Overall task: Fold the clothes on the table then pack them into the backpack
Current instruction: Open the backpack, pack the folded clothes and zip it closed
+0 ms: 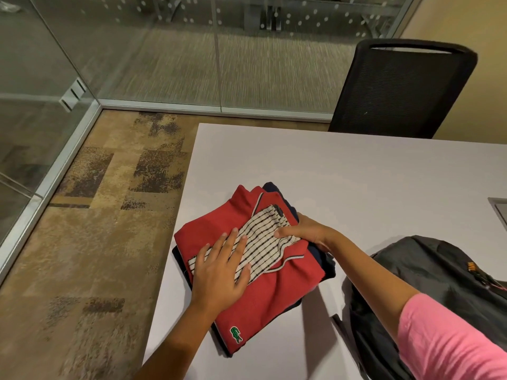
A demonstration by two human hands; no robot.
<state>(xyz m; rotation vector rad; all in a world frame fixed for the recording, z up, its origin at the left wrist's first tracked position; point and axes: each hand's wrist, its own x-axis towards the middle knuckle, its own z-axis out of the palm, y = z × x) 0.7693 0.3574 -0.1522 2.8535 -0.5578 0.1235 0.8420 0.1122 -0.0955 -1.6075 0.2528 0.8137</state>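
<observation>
While backpack sits beside, both hands press folded clothes stack.

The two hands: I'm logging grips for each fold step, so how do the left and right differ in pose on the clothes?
The left hand lies flat, fingers spread, on the striped cloth; the right hand curls round the stack's right edge, thumb on top. The left sits at the stripes' near end, the right at their far end. Both touch the stack topped by the red shirt.
</observation>
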